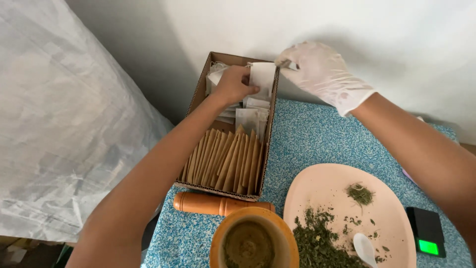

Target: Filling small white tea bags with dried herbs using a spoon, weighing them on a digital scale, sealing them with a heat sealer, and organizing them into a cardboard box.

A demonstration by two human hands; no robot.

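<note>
My bare left hand (pixel 232 84) reaches into the far end of a cardboard box (pixel 197 100) and grips a small white paper sachet (pixel 262 75) standing among other white sachets. My right hand (pixel 320 72), in a white glove, hovers at the box's far right corner and pinches a small thin object at the sachet's top edge; I cannot tell what it is. The near half of the box holds a row of several upright brown paper envelopes (pixel 225 161).
A wooden pestle (pixel 218 204) lies in front of the box beside a wooden mortar (pixel 254 243) of brown-green powder. A pale pink plate (pixel 327 191) carries dried green herbs and a white spoon (pixel 364 248). A small black scale (pixel 426 231) sits at right. Plastic sheeting (pixel 59 124) hangs left.
</note>
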